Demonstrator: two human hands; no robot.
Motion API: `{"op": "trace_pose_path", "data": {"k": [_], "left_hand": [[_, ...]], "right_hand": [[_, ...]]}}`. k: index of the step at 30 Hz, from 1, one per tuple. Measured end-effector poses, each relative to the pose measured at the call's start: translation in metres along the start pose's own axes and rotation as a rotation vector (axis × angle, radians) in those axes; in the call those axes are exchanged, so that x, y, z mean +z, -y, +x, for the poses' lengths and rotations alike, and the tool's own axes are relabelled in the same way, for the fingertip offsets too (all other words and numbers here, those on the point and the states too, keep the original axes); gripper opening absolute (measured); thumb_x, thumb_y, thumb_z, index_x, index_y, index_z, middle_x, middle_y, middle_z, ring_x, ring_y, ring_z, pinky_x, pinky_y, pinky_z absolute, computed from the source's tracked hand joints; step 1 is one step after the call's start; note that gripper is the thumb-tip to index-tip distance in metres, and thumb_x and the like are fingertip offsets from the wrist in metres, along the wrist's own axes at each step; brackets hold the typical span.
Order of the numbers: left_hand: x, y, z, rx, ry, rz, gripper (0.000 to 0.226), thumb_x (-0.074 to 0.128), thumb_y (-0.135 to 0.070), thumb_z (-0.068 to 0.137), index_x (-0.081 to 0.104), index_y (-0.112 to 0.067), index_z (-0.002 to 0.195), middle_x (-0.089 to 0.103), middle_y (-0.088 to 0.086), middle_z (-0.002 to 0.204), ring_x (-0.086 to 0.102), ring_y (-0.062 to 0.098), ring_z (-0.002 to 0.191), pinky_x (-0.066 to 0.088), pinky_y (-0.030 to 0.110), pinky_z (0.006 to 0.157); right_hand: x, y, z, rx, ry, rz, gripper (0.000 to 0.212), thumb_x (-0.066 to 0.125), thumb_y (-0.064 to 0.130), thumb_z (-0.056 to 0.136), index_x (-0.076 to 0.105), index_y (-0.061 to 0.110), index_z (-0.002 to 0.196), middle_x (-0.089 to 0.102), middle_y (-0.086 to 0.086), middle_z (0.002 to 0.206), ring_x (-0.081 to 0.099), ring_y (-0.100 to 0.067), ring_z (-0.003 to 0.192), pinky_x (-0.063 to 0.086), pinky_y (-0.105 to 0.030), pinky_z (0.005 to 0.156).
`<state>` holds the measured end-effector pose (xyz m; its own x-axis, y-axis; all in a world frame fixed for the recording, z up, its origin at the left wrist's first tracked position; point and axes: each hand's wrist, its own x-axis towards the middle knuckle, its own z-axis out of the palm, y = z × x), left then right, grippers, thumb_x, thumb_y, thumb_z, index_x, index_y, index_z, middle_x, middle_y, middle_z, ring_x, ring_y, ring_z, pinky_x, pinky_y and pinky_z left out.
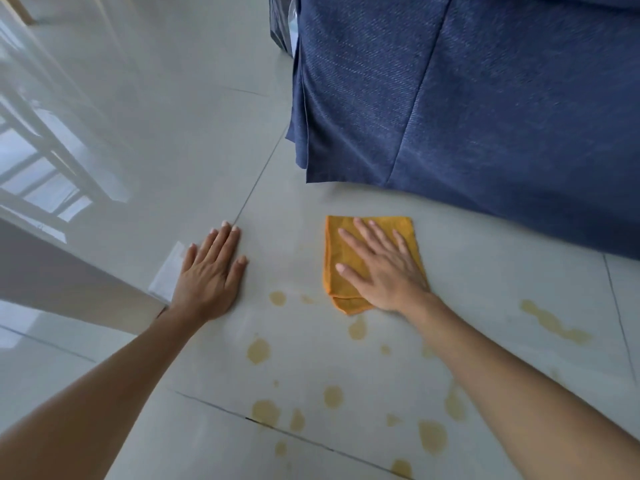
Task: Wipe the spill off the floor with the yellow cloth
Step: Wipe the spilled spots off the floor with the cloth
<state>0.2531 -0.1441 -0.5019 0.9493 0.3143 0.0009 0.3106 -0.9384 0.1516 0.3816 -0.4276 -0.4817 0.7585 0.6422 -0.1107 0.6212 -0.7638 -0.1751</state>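
Right now: right hand [384, 268] flat, fingers spread, pressing yellow cloth [337, 271] underneath; spill [258, 350] mostly wrist-ward, behind the palm. Left hand [209, 271] open, bracing on floor [138, 133].
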Motion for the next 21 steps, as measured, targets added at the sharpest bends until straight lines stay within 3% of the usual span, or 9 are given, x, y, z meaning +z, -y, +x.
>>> {"op": "trace_pose_path", "data": {"k": [5,10,12,17,21], "left_hand": [[0.001,0.006,-0.014,-0.018,0.019,-0.020,0.068,-0.001,-0.056,0.091,0.005,-0.026,0.151,0.002,-0.009,0.159,0.002,0.012,0.147,0.009,0.040,0.118],[-0.003,0.002,-0.020,-0.054,0.054,-0.101,0.062,0.004,-0.051,0.093,0.002,-0.029,0.151,-0.004,-0.014,0.158,-0.005,0.008,0.146,-0.001,0.036,0.118],[-0.006,0.002,-0.023,-0.043,0.067,-0.117,0.062,0.005,-0.049,0.093,0.002,-0.028,0.151,-0.004,-0.013,0.159,-0.005,0.008,0.146,-0.002,0.036,0.118],[-0.012,0.006,-0.039,-0.014,0.095,-0.103,0.056,0.011,-0.043,0.099,0.002,-0.026,0.152,-0.004,-0.010,0.159,-0.006,0.008,0.146,-0.004,0.035,0.117],[-0.015,0.005,-0.050,0.003,0.118,-0.111,0.055,0.015,-0.039,0.101,0.001,-0.025,0.152,-0.006,-0.009,0.159,-0.006,0.009,0.146,-0.004,0.033,0.117]], "right_hand": [[-0.002,-0.040,-0.010,0.369,-0.080,0.045,0.068,0.021,0.068,0.091,0.010,0.041,0.152,0.000,0.006,0.164,-0.001,-0.014,0.150,-0.002,-0.046,0.119],[0.005,0.012,0.016,0.713,-0.161,0.145,0.071,0.023,0.061,0.093,0.010,0.029,0.155,-0.001,-0.005,0.164,-0.004,-0.022,0.150,-0.005,-0.053,0.118],[0.007,0.041,0.023,0.673,-0.143,0.159,0.072,0.022,0.061,0.093,0.009,0.028,0.155,-0.002,-0.006,0.164,-0.006,-0.024,0.150,-0.006,-0.054,0.117],[0.019,0.116,0.018,0.346,-0.060,0.129,0.071,0.021,0.062,0.094,0.004,0.031,0.155,-0.007,-0.002,0.163,-0.008,-0.021,0.150,-0.009,-0.051,0.116],[0.025,0.124,-0.005,0.107,0.007,0.056,0.070,0.019,0.065,0.093,-0.001,0.036,0.154,-0.013,0.003,0.163,-0.011,-0.017,0.150,-0.011,-0.048,0.117]]}}
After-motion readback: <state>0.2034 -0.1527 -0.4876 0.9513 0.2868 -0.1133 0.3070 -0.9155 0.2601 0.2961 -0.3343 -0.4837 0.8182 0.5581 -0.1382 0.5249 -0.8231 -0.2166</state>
